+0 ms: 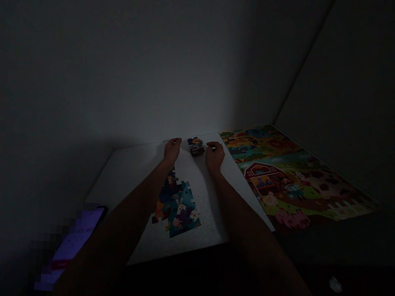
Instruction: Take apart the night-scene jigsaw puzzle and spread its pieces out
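- The left hand (172, 151) rests at the far side of the white counter (128, 168), its fingers curled inward; in this dim light I cannot tell whether the tips meet or pinch anything.
- The right hand (215, 158) is curled the same way, fingertips turned toward the left hand; whether they are apart, together or clamped on something small cannot be told either.
- Between the two sets of fingers is a stack of jigsaw pieces (195, 146), tilted a little, closer to the right fingers than to the left. It probably sits there so that either hand can reach it without crossing the other.
- Nearer the body than the fingers lies a partly joined jigsaw (181, 210) with a white rabbit on it, flat and between the forearms. Its place likely keeps it in easy view; the left forearm (139, 202) hides part of its edge.
- To the right of the right fingers lie a barnyard picture (306, 187) with a cow and pigs and, beyond it, a wild-animal picture (262, 141). Both seem set aside there to leave the middle uncluttered.
- Well to the left of the left fingers and nearer the body, a lit screen (79, 234) shows, partly pixelated, apparently kept off the working area.
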